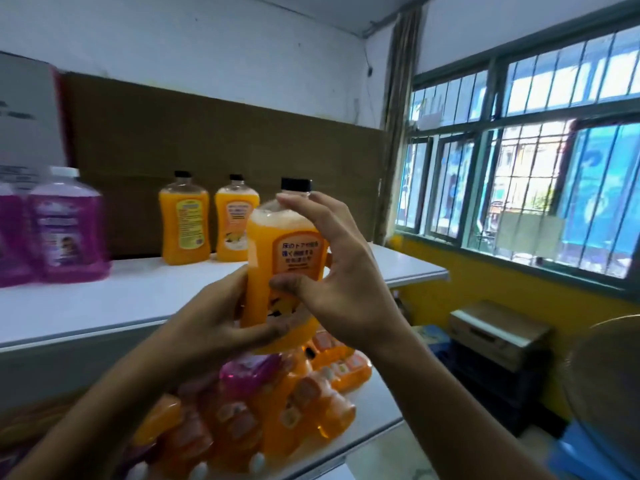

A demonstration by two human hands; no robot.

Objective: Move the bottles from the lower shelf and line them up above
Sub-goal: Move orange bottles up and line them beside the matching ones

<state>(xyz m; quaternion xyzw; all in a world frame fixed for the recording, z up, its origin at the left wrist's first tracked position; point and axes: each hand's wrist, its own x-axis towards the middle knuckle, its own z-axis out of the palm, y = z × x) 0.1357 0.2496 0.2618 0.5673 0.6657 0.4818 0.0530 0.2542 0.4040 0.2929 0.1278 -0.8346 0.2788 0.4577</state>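
Lower shelf (377, 407) bottles (242, 420) blurred, partly behind arms

Japanese print, partly legible, on held orange bottle (277, 258) label

Clear glossy plastic orange bottle (282, 271) with a smooth black plastic cap (296, 184) and a printed paper label (298, 256); smooth white upper shelf (104, 299); matt brown cardboard backing (225, 143); painted metal window bars (530, 161)
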